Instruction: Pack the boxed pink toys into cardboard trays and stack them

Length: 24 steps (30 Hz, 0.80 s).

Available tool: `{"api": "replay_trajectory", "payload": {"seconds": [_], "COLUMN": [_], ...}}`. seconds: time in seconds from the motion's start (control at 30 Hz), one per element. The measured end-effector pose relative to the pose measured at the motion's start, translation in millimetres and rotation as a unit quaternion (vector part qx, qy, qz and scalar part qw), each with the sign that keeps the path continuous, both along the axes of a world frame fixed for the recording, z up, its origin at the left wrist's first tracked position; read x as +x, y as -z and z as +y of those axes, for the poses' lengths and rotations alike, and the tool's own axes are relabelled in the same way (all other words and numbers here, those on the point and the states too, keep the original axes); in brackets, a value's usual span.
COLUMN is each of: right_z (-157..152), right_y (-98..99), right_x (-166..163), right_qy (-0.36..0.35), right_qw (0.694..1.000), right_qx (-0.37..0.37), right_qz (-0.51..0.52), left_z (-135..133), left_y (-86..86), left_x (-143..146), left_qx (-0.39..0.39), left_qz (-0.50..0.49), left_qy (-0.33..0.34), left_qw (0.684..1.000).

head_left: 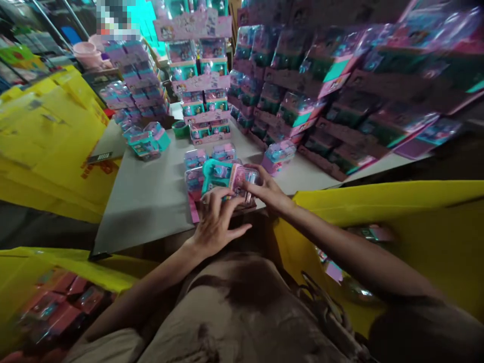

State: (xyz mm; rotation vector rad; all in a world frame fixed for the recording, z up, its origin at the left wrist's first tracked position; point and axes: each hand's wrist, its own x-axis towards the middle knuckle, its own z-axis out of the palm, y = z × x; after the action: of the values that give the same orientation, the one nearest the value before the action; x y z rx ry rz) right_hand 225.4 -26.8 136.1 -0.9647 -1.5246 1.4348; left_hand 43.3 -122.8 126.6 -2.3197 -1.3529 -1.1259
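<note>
A pink and teal toy package (227, 177) in clear plastic lies at the near edge of the grey table (151, 196). My left hand (216, 222) rests on its front left side, fingers curled over the edge. My right hand (266, 190) grips its right end. Two more small packages (209, 154) sit just behind it, touching it.
Tall stacks of the same packages (340, 85) fill the back and right of the table, another stack (204, 85) stands in the middle. Yellow bags (49, 136) lie at left. A yellow bag (397, 237) at right and one (49, 297) at lower left hold packages.
</note>
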Motion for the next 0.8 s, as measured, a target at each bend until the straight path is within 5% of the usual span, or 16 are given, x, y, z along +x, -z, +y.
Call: {"api": "replay_trajectory", "payload": {"seconds": [0.1, 0.27, 0.33, 0.4, 0.53, 0.63, 0.8], "right_z": [33, 64, 71, 75, 74, 63, 46], "right_y": [2.7, -3.7, -0.9, 5.5, 27.1, 44.0, 48.8], "right_x": [20, 7, 2, 8, 36, 40, 26], "right_qy": [-0.077, -0.270, -0.263, -0.200, -0.093, -0.122, -0.123], "right_qw": [0.963, 0.821, 0.827, 0.864, 0.927, 0.908, 0.886], "right_qx": [0.184, 0.335, 0.352, 0.329, 0.100, 0.001, 0.029], "right_qz": [-0.183, -0.374, -0.351, -0.324, -0.350, -0.400, -0.446], "left_z": [10, 38, 44, 47, 49, 51, 53], "left_y": [23.7, 87.6, 106.7, 116.5, 116.8, 113.2, 115.7], "left_x": [-26, -53, -54, -54, -51, -43, -31], "left_qx": [-0.044, -0.257, -0.308, -0.337, -0.345, -0.334, -0.329], "left_qz": [-0.104, -0.202, -0.235, -0.260, -0.262, -0.217, -0.190], "left_qy": [-0.034, -0.022, -0.024, -0.027, -0.028, -0.022, -0.041], "left_qw": [0.993, 0.945, 0.922, 0.904, 0.901, 0.917, 0.924]}}
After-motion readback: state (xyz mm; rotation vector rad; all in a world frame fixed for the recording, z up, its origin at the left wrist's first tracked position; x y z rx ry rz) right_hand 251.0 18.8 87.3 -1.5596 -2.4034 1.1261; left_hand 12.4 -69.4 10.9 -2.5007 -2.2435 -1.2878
